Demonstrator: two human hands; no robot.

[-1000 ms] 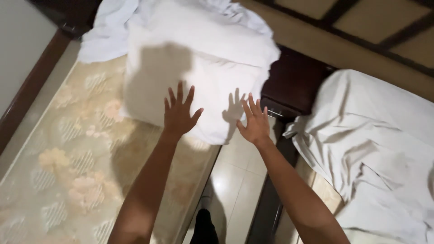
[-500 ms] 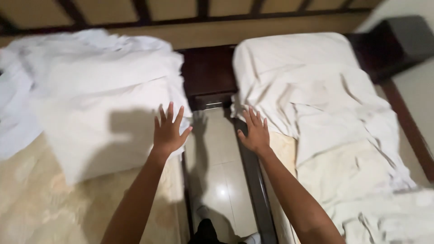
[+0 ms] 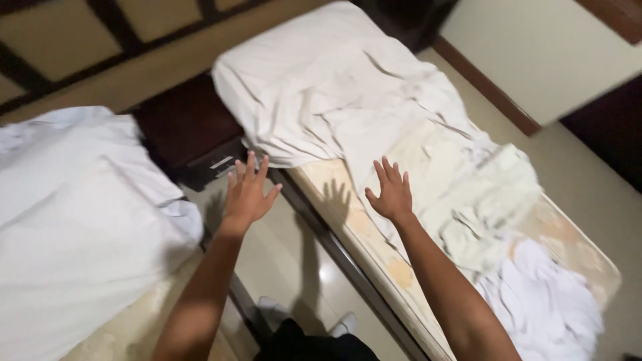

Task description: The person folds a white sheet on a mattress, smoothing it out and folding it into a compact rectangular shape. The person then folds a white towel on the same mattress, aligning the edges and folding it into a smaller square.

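Observation:
My left hand (image 3: pixel 247 194) is spread open in the air above the gap between two beds, near a dark wooden nightstand (image 3: pixel 184 127). My right hand (image 3: pixel 391 192) is also spread open, hovering over the near edge of the right bed's mattress (image 3: pixel 374 241). Crumpled white sheets (image 3: pixel 348 100) and a cream cloth (image 3: pixel 481 200) lie across that bed. On the left bed lies a pile of white bedding (image 3: pixel 80 214). Neither hand holds anything.
A tiled floor strip (image 3: pixel 294 267) runs between the beds, with my socked feet (image 3: pixel 307 324) at the bottom. More white linen (image 3: pixel 555 301) is heaped at the right bed's foot. A wall with a dark baseboard (image 3: pixel 488 87) stands at right.
The view has swung from the left bed to the right bed. Both hands stayed spread and empty, and the right hand now hovers over the right mattress edge.

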